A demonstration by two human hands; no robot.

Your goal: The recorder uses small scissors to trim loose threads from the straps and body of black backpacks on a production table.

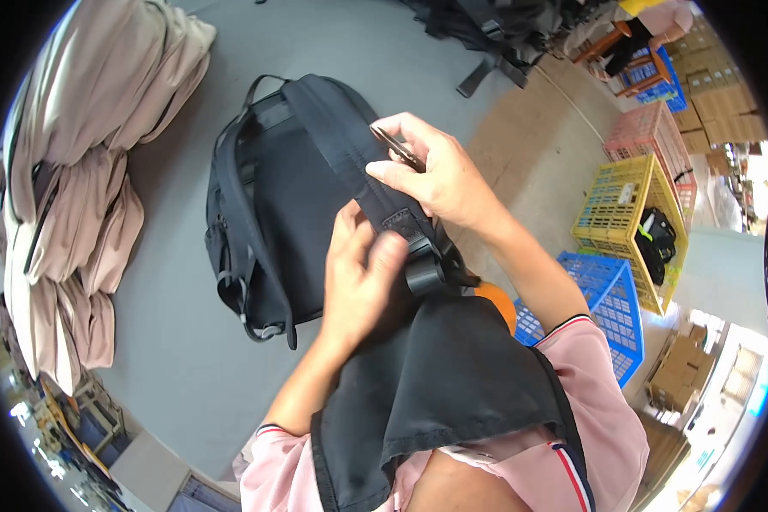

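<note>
A black backpack (294, 196) lies on the grey table with its padded back panel up. One of its shoulder straps (337, 141) runs toward me, ending in webbing and a buckle. My left hand (356, 277) is closed on this strap near its lower end, the thumb slightly blurred. Between the fingers and thumb of my right hand (439, 175) is a pair of dark thread snips (398, 148), held just above the strap's right edge. My palm hides part of the snips.
Beige-pink bags (102, 171) are heaped along the table's left side. More black bags (503, 38) lie at the far edge. To the right, on the floor, stand a yellow crate (623, 200), a blue crate (610, 299), a pink crate (653, 141) and cardboard boxes (683, 371). A person (657, 26) sits far right.
</note>
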